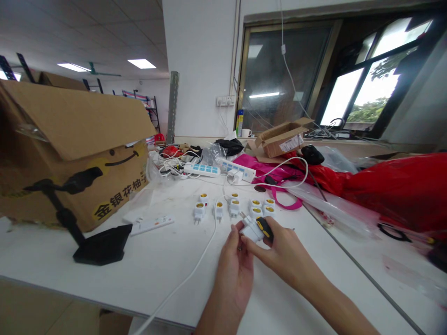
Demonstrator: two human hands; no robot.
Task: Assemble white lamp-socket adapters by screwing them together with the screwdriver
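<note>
My left hand point(234, 266) holds a white plug adapter point(249, 230) from below, with metal prongs showing near my fingers. My right hand point(275, 246) grips a screwdriver by its black-and-yellow handle point(264, 228), close against the adapter. The screwdriver's tip is hidden. Just beyond my fingers, several similar white adapters point(233, 208) with yellow-ringed sockets stand on the white table point(139, 265). A white cable point(188, 274) runs across the table past my left wrist.
A large cardboard box point(73, 153) and a black stand point(99, 244) are at the left. White power strips point(201, 170) and tangled cables lie behind the adapters. Red plastic point(394, 190) covers the right side, and a small carton point(281, 138) sits at the back.
</note>
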